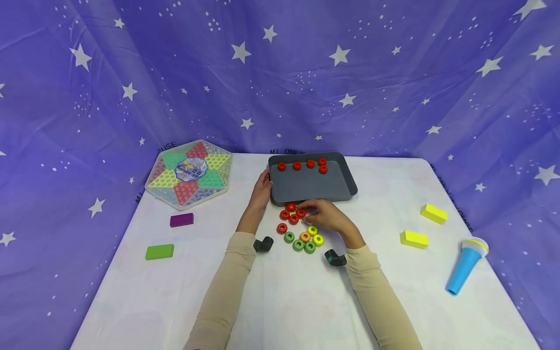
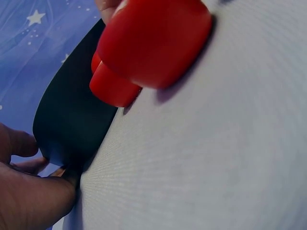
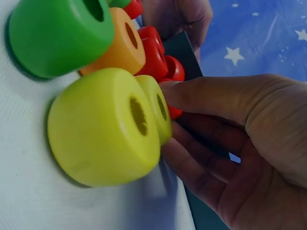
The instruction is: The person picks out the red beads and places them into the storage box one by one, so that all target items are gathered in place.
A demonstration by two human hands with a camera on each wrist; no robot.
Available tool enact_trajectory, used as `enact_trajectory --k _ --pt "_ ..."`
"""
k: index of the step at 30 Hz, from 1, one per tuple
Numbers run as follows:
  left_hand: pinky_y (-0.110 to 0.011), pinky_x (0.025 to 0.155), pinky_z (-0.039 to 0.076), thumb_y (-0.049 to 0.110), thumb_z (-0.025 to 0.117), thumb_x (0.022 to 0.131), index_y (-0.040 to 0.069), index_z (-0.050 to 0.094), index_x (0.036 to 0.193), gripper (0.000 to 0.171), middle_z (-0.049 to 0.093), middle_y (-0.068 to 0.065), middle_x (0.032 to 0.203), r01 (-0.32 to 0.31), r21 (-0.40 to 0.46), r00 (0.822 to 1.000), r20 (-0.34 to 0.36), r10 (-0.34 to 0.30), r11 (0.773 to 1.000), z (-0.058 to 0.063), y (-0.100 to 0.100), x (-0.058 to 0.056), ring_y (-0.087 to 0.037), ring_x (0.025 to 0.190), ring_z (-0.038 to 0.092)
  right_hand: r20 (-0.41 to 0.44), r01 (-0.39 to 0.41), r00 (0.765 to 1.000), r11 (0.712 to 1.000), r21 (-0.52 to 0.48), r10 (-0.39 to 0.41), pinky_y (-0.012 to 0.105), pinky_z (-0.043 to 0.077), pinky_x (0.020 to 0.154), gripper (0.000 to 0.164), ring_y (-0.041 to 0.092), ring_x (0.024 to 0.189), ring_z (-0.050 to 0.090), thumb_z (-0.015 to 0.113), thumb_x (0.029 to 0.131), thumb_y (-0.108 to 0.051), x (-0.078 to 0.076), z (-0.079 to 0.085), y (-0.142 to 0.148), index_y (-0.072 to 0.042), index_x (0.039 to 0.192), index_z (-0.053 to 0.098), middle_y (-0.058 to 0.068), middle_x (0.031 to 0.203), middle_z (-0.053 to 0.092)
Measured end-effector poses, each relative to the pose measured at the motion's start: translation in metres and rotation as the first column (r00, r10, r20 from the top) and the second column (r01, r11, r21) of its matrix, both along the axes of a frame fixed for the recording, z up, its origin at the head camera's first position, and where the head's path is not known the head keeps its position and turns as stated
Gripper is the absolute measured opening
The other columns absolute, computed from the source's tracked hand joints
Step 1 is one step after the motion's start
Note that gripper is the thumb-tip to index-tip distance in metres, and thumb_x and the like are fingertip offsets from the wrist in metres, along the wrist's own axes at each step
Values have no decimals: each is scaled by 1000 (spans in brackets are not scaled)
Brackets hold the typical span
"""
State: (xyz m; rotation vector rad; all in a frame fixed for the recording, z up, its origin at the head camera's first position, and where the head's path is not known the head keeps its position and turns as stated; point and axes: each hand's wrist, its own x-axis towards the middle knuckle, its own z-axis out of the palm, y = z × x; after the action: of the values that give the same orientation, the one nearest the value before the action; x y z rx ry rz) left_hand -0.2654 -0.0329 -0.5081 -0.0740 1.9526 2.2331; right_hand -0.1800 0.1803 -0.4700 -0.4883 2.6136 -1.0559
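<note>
A dark grey tray [image 1: 306, 187] stands at the back of the table, several red ring beads [image 1: 297, 166] lying along its far part. At its left side my left hand [image 1: 261, 189] grips the wall; the left wrist view shows the thumb and fingers [image 2: 36, 191] at the tray's corner. My right hand [image 1: 325, 215] is just in front of the tray, thumb and fingertips around a red bead [image 3: 175, 112]. More red beads [image 1: 282, 228] lie beside it. Nearer me are green beads [image 1: 298, 245], an orange bead [image 1: 305, 236] and yellow beads [image 3: 96, 134].
At the back left lies a hexagonal Chinese checkers board [image 1: 188, 172]. In front of it are a purple block [image 1: 181, 219] and a green block [image 1: 159, 252]. Two yellow blocks [image 1: 414, 239] and a blue toy microphone [image 1: 464, 267] lie on the right.
</note>
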Motion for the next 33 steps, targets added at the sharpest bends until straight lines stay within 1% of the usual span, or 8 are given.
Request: enact_trajectory --k 5,9,21,24,25,29,31,33 --pt "-33 118 20 5 36 102 13 28 153 52 27 -8 158 5 17 1000 -30 -4 1000 2 1 0 -19 145 24 -23 2 1000 1000 -11 -3 39 51 91 26 19 100 63 72 85 -8 -2 0 -2 -10 110 69 4 110 68" --pt "-32 118 20 5 36 102 13 27 153 52 26 -8 158 6 24 1000 -29 -5 1000 2 2 0 -18 145 23 -36 9 999 1000 -1 -9 38 52 87 23 17 95 63 73 84 -7 -2 -1 -2 -11 106 70 2 103 68" --pt "-32 119 19 5 35 103 16 27 153 52 25 -6 159 23 23 1000 -13 -23 999 2 1 1 -17 145 22 -19 52 998 999 10 -52 39 52 91 23 18 99 62 73 83 -7 4 6 4 -14 106 71 1 107 67" --pt "-32 119 19 6 36 103 16 27 153 52 26 -6 158 16 11 1000 -14 -16 1000 2 2 1 -17 145 23 -5 58 998 998 -19 -58 39 52 92 23 19 102 61 71 84 -7 5 9 8 -14 107 70 1 108 67" --pt "-33 119 19 6 36 103 15 26 153 52 25 -7 159 23 10 1000 -9 -23 1000 6 1 3 -18 145 23 0 58 998 998 -35 -58 39 52 92 24 19 103 61 71 84 -6 5 10 10 -13 107 70 2 108 67" --pt "-33 118 20 5 36 102 13 26 153 53 25 -9 158 23 14 1000 -15 -23 1000 7 0 3 -19 145 23 22 42 999 993 -114 -40 39 53 91 24 22 104 62 69 86 -5 4 17 16 -10 109 69 5 110 68" --pt "-34 119 20 4 35 102 12 25 153 53 25 -10 158 26 21 1000 -17 -25 999 7 -1 3 -20 145 23 26 35 999 989 -143 -31 38 52 91 24 21 103 62 68 86 -4 3 19 19 -10 109 70 5 109 68" --pt "-33 118 20 5 35 102 12 26 153 52 26 -10 158 14 18 1000 -20 -14 1000 2 0 2 -20 145 24 26 30 999 986 -166 -26 38 52 91 24 21 103 63 68 86 -5 1 21 22 -10 110 70 5 108 69"
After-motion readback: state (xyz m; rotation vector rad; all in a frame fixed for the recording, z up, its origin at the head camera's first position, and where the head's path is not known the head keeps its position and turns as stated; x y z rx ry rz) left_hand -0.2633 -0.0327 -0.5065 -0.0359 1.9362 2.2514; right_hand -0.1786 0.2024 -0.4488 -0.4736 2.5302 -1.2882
